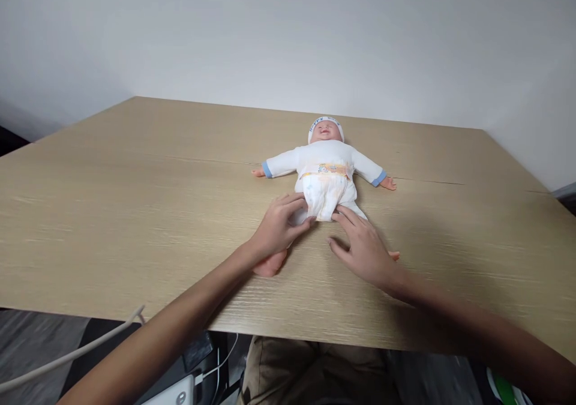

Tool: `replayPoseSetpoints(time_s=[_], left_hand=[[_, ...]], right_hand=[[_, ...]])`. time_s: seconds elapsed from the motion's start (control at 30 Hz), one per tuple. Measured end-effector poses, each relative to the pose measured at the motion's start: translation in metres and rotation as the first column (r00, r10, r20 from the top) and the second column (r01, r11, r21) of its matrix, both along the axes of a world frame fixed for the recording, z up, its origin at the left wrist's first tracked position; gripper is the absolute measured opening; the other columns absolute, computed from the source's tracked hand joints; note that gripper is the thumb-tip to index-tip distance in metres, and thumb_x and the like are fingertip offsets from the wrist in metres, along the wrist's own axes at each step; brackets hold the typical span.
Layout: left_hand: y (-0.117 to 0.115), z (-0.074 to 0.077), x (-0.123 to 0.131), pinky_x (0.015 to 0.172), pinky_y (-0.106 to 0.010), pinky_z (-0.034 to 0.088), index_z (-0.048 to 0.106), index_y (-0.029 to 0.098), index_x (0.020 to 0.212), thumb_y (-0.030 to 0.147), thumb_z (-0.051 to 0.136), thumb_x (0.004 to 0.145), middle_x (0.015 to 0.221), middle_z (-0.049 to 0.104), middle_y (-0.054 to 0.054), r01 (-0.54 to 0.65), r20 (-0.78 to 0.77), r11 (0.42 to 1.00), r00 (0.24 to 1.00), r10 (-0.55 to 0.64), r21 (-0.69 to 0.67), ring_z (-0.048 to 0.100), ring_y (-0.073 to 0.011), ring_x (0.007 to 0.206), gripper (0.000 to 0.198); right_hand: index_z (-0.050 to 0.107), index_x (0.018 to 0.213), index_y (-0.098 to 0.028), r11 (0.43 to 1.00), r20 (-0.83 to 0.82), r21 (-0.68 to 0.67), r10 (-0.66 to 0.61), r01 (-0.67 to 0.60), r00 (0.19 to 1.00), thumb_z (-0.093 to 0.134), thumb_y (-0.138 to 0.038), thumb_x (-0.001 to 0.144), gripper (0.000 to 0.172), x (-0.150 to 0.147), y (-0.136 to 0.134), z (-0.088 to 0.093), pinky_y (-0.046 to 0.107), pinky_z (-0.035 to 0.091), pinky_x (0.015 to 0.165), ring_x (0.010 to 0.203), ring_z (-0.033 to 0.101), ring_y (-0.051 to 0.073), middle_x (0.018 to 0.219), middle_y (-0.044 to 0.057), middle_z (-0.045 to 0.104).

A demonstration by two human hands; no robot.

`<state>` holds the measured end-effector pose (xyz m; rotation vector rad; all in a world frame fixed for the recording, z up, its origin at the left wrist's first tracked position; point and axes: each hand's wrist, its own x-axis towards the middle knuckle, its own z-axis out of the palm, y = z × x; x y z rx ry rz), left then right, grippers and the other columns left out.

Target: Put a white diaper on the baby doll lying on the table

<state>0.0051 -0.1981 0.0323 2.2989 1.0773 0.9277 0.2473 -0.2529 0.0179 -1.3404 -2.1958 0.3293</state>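
A baby doll in a white outfit with blue cuffs and a white printed cap lies on its back on the table, arms spread. A white diaper with an orange printed waistband covers its lower body. My left hand is at the diaper's left leg edge, thumb and fingers apart around the doll's leg. Below that wrist a doll foot shows. On the other side my right hand touches the right leg edge with its fingertips, thumb held apart. The doll's other foot is mostly hidden behind this hand.
The wooden table has a seam across it and meets a pale wall at the back. A white cable rises by the front left edge. Below lie a white device with a plugged lead and my legs.
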Motion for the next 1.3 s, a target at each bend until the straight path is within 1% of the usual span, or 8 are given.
replayPoseSetpoints(time_s=[0.13, 0.23, 0.33, 0.57, 0.77, 0.93, 1.13, 1.3], left_hand=[[0.004, 0.001, -0.001, 0.082, -0.035, 0.041, 0.055, 0.02, 0.083, 0.033, 0.068, 0.101, 0.085, 0.057, -0.001, -0.024, 0.006, 0.995, 1.0, 0.024, -0.092, 0.054, -0.0221, 0.089, 0.025], [0.004, 0.001, -0.001, 0.079, -0.034, 0.039, 0.05, 0.021, 0.081, 0.036, 0.07, 0.098, 0.085, 0.052, 0.0, -0.051, 0.033, 0.985, 0.998, 0.057, -0.164, 0.051, -0.0205, 0.085, 0.03], [0.002, 0.001, 0.0, 0.08, -0.034, 0.039, 0.054, 0.021, 0.088, 0.041, 0.071, 0.098, 0.087, 0.054, 0.001, -0.05, 0.087, 0.969, 0.994, 0.073, -0.241, 0.051, -0.0195, 0.084, 0.028], [-0.001, -0.008, -0.005, 0.083, -0.032, 0.045, 0.052, 0.023, 0.108, 0.041, 0.082, 0.091, 0.104, 0.057, 0.0, -0.095, 0.268, 0.919, 0.941, 0.209, -0.381, 0.056, -0.0176, 0.09, 0.038], [-0.014, -0.011, -0.005, 0.103, -0.04, 0.052, 0.052, 0.024, 0.123, 0.044, 0.083, 0.091, 0.125, 0.071, -0.008, -0.085, 0.308, 0.86, 0.912, 0.271, -0.503, 0.07, -0.0251, 0.117, 0.049], [-0.016, -0.003, -0.001, 0.106, -0.045, 0.055, 0.065, 0.021, 0.121, 0.043, 0.084, 0.09, 0.122, 0.078, -0.009, -0.097, 0.295, 0.831, 0.907, 0.301, -0.548, 0.073, -0.0283, 0.116, 0.042], [0.003, 0.003, 0.001, 0.103, -0.048, 0.058, 0.078, 0.02, 0.119, 0.046, 0.085, 0.089, 0.126, 0.081, -0.012, 0.05, 0.331, 0.782, 0.922, 0.203, -0.621, 0.074, -0.0318, 0.117, 0.041], [0.008, 0.007, -0.002, 0.104, -0.048, 0.059, 0.078, 0.02, 0.123, 0.048, 0.087, 0.087, 0.127, 0.081, -0.012, 0.159, 0.394, 0.712, 0.902, 0.176, -0.684, 0.072, -0.0333, 0.126, 0.047]], right_hand=[[0.058, 0.136, -0.02, 0.994, -0.031, -0.108, -0.012, 0.008, 0.999, 0.068, -0.025, 0.097, 0.04, -0.005, 0.003, 0.006, 0.049, 0.054, 0.104, 0.122, 0.068, 0.034, 0.136, 0.015, 0.071], [0.056, 0.128, -0.022, 0.973, -0.056, -0.202, -0.127, 0.113, 0.99, 0.072, -0.031, 0.094, 0.039, -0.009, 0.009, 0.007, 0.043, 0.053, 0.086, 0.099, 0.071, 0.032, 0.11, 0.009, 0.075], [0.051, 0.122, -0.025, 0.959, -0.21, -0.237, -0.206, 0.155, 0.956, 0.071, -0.034, 0.093, 0.036, -0.009, 0.016, 0.004, 0.038, 0.049, 0.077, 0.084, 0.07, 0.026, 0.104, 0.005, 0.075], [0.049, 0.112, -0.025, 0.953, -0.286, -0.155, -0.294, 0.259, 0.912, 0.076, -0.044, 0.092, 0.038, 0.006, 0.022, -0.002, 0.051, 0.041, 0.106, 0.076, 0.07, 0.023, 0.101, 0.001, 0.081], [0.066, 0.108, -0.024, 0.952, -0.236, -0.141, -0.3, 0.273, 0.924, 0.079, -0.046, 0.093, 0.03, 0.01, 0.016, -0.003, 0.047, 0.043, 0.103, 0.076, 0.069, 0.023, 0.095, 0.002, 0.082], [0.076, 0.104, -0.024, 0.972, -0.162, -0.087, -0.231, 0.22, 0.959, 0.079, -0.041, 0.096, 0.019, 0.007, 0.018, 0.0, 0.042, 0.042, 0.095, 0.079, 0.07, 0.023, 0.091, 0.002, 0.08], [0.067, 0.083, -0.022, 0.975, -0.214, -0.17, -0.18, 0.145, 0.96, 0.075, -0.045, 0.096, 0.028, 0.002, 0.024, 0.01, 0.033, 0.037, 0.073, 0.077, 0.061, 0.019, 0.087, 0.001, 0.071], [0.069, 0.088, -0.022, 0.943, -0.325, -0.304, -0.237, 0.137, 0.916, 0.072, -0.049, 0.096, 0.029, 0.003, 0.022, 0.011, 0.032, 0.035, 0.066, 0.068, 0.049, 0.016, 0.076, -0.002, 0.061]])
